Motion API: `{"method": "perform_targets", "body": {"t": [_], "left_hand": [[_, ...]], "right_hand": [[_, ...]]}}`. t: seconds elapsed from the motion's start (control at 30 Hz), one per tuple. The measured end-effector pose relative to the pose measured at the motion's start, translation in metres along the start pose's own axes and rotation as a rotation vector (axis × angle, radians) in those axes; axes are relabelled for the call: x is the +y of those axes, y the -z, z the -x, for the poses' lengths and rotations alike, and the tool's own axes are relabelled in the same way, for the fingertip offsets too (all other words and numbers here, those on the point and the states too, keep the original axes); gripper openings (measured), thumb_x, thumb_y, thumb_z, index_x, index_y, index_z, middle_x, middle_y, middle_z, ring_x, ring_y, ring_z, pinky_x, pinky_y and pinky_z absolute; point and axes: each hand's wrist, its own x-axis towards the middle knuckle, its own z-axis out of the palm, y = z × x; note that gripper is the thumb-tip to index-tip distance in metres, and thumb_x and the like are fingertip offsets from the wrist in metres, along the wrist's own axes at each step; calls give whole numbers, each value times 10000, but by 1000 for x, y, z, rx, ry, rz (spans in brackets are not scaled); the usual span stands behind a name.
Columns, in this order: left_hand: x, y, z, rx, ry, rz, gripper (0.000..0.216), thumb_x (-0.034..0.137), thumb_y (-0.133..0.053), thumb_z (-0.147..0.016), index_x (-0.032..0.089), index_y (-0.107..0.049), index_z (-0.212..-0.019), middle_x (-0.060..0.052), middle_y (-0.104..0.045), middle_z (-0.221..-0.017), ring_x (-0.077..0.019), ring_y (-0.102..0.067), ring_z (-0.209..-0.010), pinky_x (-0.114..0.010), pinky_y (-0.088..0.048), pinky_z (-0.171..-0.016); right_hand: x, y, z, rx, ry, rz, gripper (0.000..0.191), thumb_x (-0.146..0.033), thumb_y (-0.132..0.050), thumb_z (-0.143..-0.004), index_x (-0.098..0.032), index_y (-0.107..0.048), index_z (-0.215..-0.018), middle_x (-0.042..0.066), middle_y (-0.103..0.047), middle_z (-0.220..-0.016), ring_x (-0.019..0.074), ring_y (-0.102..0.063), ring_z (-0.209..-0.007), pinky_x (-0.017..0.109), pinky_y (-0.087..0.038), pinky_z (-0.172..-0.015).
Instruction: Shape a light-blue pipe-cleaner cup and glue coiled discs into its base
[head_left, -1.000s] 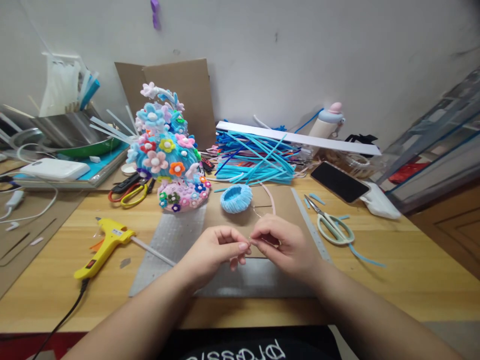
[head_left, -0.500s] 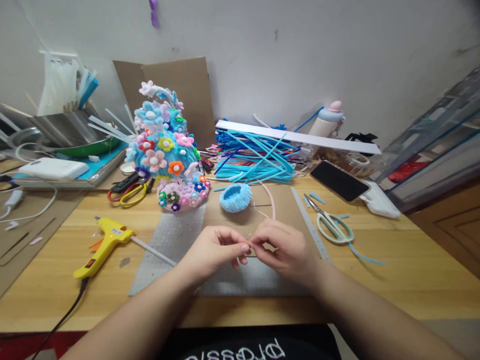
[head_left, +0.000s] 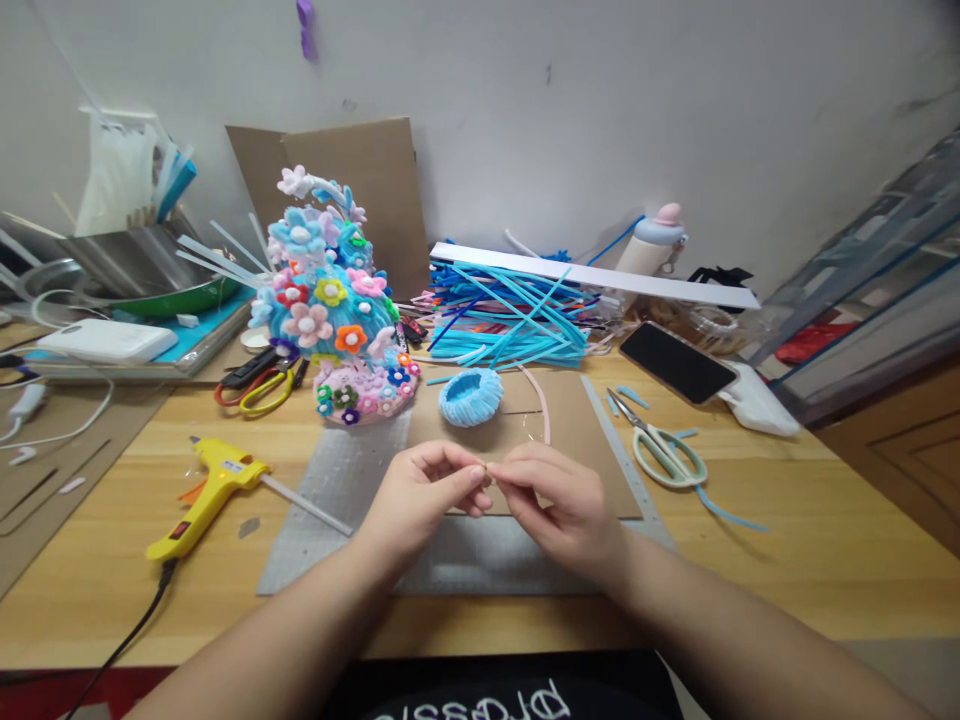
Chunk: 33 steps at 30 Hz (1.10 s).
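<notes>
My left hand [head_left: 427, 497] and my right hand [head_left: 559, 500] meet above the cardboard sheet, thumbs and forefingers pinched together. Between the fingertips shows a tiny bit of thin gold wire [head_left: 487, 469]; most of it is hidden or too fine to follow. Just beyond the hands a light-blue fuzzy ring-shaped cup [head_left: 471, 397], wound from pipe cleaner, rests tilted on the cardboard [head_left: 592, 440]. A pale pink pipe cleaner [head_left: 541, 400] curves to its right.
A yellow glue gun [head_left: 210, 495] lies at left, near red-and-yellow-handled pliers [head_left: 262, 390]. Behind stands a flower-covered pipe-cleaner piece [head_left: 330, 300]. Blue pipe cleaners [head_left: 510, 320] are heaped at the back. Scissors [head_left: 670, 455] and a phone [head_left: 679, 362] lie at right, on the wooden table [head_left: 810, 540].
Both hands have risen slightly and shifted a little left, still pinched together. The objects on the table stay where they were.
</notes>
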Motion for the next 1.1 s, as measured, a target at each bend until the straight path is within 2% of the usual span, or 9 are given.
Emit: {"method": "perform_targets", "body": {"t": [0.33,0.6,0.77,0.87,0.97,1.1], "left_hand": [[-2,0,-1,6,-21,45,206,263,-767,-679,117,-629,-723,-36,-703,-589,-117,-651,-549,-212,-524,-558],[-6,-3,-1,65,-11,62,247,288,-795,-635,118,-637,-719,-41,-707,-594,-139,-668,-561,-240,-550,-569],[-5,-7,0,126,-69,46,265,297,-806,-605,119,-651,-724,-38,-697,-582,-155,-662,-541,-263,-553,-551],[-5,-8,1,122,-91,44,244,281,-795,-624,127,-641,-734,-32,-696,-590,-146,-656,-542,-244,-542,-541],[-5,-6,0,106,-62,52,227,278,-779,-652,133,-626,-736,-26,-693,-596,-127,-645,-548,-220,-525,-544],[-5,-2,-3,138,13,98,258,292,-797,-620,140,-618,-727,10,-650,-598,-96,-600,-545,-197,-496,-533]], "right_hand": [[1,-2,0,0,15,1,331,-42,-509,-842,-212,-606,-1108,68,-633,-902,159,-609,-823,302,-522,-700],[2,-4,0,23,-26,-64,282,-54,-531,-832,-213,-642,-1037,60,-652,-872,158,-620,-803,303,-518,-696],[2,-10,-1,84,-217,-234,164,-143,-559,-842,-215,-670,-939,43,-661,-809,155,-623,-750,296,-511,-656],[4,-14,-1,94,-433,-420,95,-228,-595,-827,-187,-665,-877,17,-627,-729,100,-559,-562,233,-459,-503],[5,-16,-2,75,-603,-595,143,-295,-611,-813,-170,-625,-881,-22,-576,-644,60,-469,-454,190,-383,-418],[5,-16,-4,100,-653,-629,182,-337,-619,-796,-175,-584,-870,-27,-551,-662,54,-435,-463,184,-353,-414]]}}
